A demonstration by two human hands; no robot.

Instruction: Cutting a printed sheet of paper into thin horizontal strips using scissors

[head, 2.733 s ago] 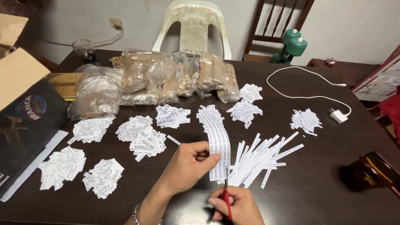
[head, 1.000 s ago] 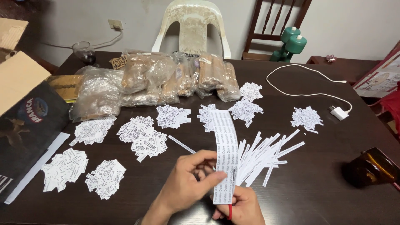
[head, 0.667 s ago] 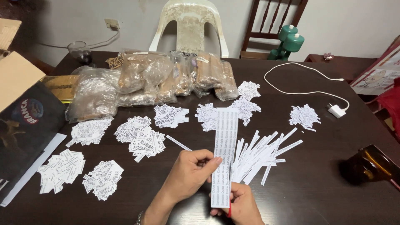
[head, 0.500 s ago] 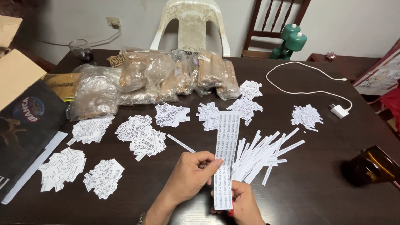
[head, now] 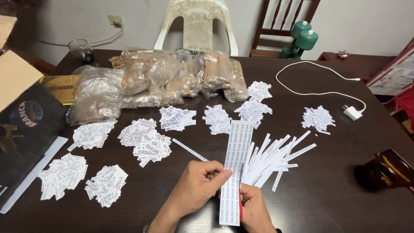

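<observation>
The left hand (head: 199,183) pinches a long printed paper strip (head: 235,168) between thumb and fingers, keeping it taut and upright on the table (head: 336,203) so its printed rows run toward 12 o'clock. The right hand (head: 254,209), at 6 o'clock of the strip's lower end, is clenched around red-handled scissors (head: 240,210), mostly hidden behind the paper; the blades seem to sit at the strip's right edge. At 2 o'clock of the hands lies a fan of narrow cut strips (head: 276,157), within easy reach. Small piles of cut labels (head: 146,140) spread from 9 to 1 o'clock, kept apart by kind. Beyond them, at 11 o'clock, stand clear bags (head: 146,82). A white charger cable (head: 319,88) lies at 2 o'clock, away from the paper.
</observation>
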